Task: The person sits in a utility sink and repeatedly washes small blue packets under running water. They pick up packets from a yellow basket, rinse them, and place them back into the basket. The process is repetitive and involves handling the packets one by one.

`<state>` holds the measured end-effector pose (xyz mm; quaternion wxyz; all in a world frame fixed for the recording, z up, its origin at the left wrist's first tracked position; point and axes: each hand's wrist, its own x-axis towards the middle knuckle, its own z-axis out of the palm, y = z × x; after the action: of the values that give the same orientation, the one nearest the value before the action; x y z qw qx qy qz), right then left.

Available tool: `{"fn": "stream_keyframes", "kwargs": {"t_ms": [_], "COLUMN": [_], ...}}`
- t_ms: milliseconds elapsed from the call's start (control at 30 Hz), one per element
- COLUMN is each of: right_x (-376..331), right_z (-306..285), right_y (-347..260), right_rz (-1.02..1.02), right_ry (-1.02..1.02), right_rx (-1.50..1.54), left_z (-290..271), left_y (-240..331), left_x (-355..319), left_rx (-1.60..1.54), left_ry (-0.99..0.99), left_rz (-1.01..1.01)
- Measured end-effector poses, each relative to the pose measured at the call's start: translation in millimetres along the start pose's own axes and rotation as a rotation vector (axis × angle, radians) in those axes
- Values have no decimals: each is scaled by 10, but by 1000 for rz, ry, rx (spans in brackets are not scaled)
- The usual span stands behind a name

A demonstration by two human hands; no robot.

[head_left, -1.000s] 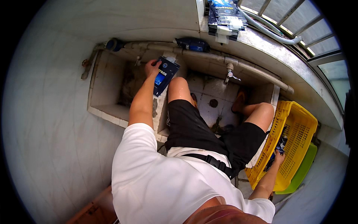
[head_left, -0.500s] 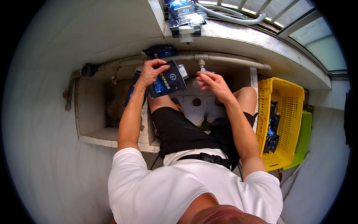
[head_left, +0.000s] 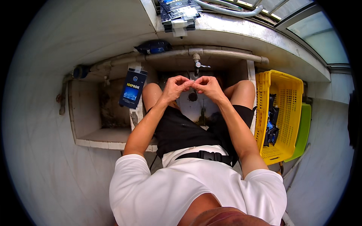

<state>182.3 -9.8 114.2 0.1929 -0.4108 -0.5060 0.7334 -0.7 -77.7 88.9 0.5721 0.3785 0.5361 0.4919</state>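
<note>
My left hand [head_left: 175,88] and my right hand [head_left: 208,87] meet in front of the tap [head_left: 197,65], above the right basin. Thumbs and fingers of both are pinched, and the fingertips touch; whatever small thing may be between them is too small to make out. To the left of my left hand, a flat dark pouch [head_left: 132,89] with a blue picture rests on the divider [head_left: 136,117] between the two basins, partly over the left one. A small clear piece stands out at the pouch's top end.
A plump dark pouch [head_left: 154,47] sits behind the pipe [head_left: 226,55]. On the sill, flat pouches [head_left: 179,13] are stacked beside a grey hose [head_left: 241,13]. At right, a yellow basket [head_left: 290,113] holds several filled pouches [head_left: 272,130], with a green basket [head_left: 302,132] alongside it.
My left hand has let go of a flat pouch at the divider and moved right. My right hand has come left to meet it. The whole view has shifted slightly.
</note>
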Motion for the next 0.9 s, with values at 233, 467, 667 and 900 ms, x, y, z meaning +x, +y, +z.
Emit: {"fn": "stream_keyframes", "kwargs": {"t_ms": [233,467,667,900], "right_x": [82,196,249,695], "right_z": [-135,-306,-270,-382], "right_y": [345,622,672,968], "right_rz": [73,21,-122,345], "right_ry": [44,-2,353,249], "right_rx": [17,-155,-655,-457], "left_z": [98,141,122,108], "left_y": [-353,-495,-643,-984], "left_x": [92,229,363,588], "left_rx": [-147,99,261,-104], "left_ry": [-41,-111,-136,15], "left_rz": [-255,-87,-134,-517]}}
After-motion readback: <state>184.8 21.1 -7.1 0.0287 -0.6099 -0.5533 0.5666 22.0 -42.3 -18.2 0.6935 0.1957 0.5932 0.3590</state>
